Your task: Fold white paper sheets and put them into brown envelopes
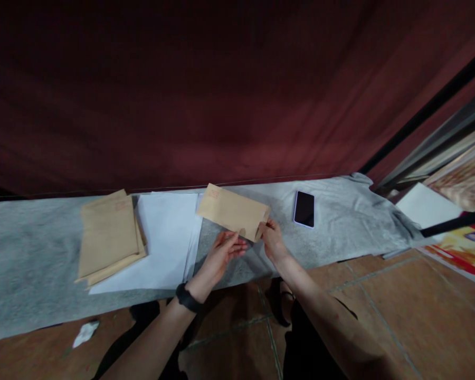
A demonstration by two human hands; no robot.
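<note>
Head view: brown envelope (230, 208) at dial centre; all clock positions below are read from it, with 12 o'clock toward the red curtain (221, 105).
Brown envelope: tilted, its 4 o'clock end lower; positioned over the grey cloth (344, 227); red print near its 10 o'clock corner; folded flap at its 4 o'clock end.
Right hand (272, 238): at 4 o'clock; thumb and fingers pinch the flap end of the brown envelope.
Left hand (222, 255): at 7 o'clock; palm partly turned up, thumb and forefinger at the lower edge of the brown envelope, other fingers loosely curled. Whether paper is pinched between them cannot be told.
Black wristband (189, 298): at 7 o'clock, on the left wrist.
White sheets (167, 237): at 8 to 9 o'clock, flat on the grey cloth, edges slightly fanned.
Stack of brown envelopes (107, 232): at 9 o'clock, partly overlapping the white sheets; red print on the top one.
Phone (304, 209): at 3 o'clock, flat on the grey cloth, screen dark, pale purple edge.
Tiled floor (388, 311): from 4 to 8 o'clock, below the cloth edge.
White scrap (86, 333): at 8 o'clock, on the tiled floor.
</note>
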